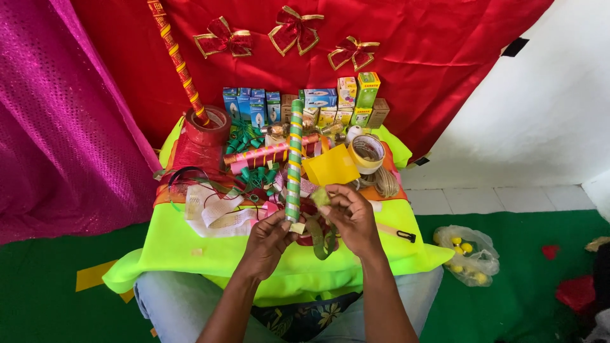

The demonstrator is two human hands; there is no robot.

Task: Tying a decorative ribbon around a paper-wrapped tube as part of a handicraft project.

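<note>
Three glittery bows (293, 28) pinned to a red backdrop (406, 70) hang behind everything, apparently as decoration. Below, a neon yellow-green cloth (190, 244) drapes over the lap like a work tray, keeping supplies within reach: small boxes (305, 105) lined along the far edge, a tape roll (367, 152), a red tape roll (206, 127). A green-striped wrapped stick (294, 162) lies pointing toward the body, its near end pinched by the closed left hand (270, 238). The right hand (349, 216) grips an olive ribbon (321, 225), fingers closed, just beside it. Where the ribbon attaches is hidden by fingers; the bag (467, 254) contents are only partly legible.
</note>
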